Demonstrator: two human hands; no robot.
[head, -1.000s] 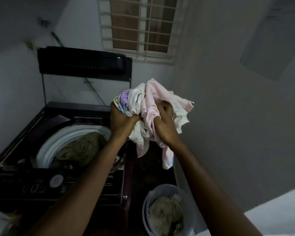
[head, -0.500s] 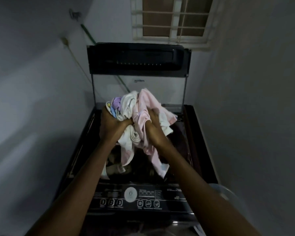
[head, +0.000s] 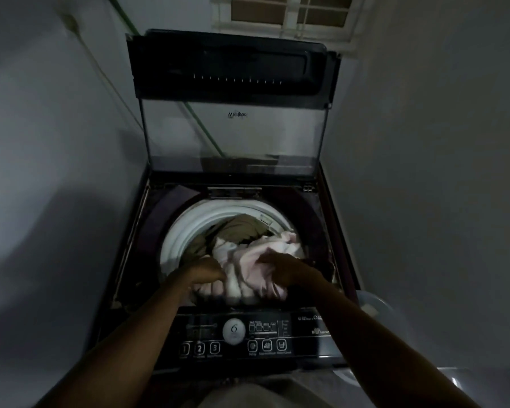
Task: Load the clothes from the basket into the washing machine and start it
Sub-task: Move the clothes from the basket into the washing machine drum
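Two items are lodged in the black top-loading washing machine (head: 151, 228): khaki garment (head: 242, 228), plus crumpled pink-white cloth bundle (head: 259, 256) gripped by curled left hand (head: 207, 271) and right hand (head: 289, 270); closing the clear-panelled lid (head: 233, 134) and start are outstanding.

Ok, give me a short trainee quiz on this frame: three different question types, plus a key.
1. True or false: the glass lid stands open.
2. Where is the pale pink garment that the left hand and right hand hold?
A) in the basket
B) at the mouth of the drum, over an olive garment
C) on the floor
3. Fill in: the round dial on the control panel shows the number ___.
Key: 1 true; 2 B; 3 6.
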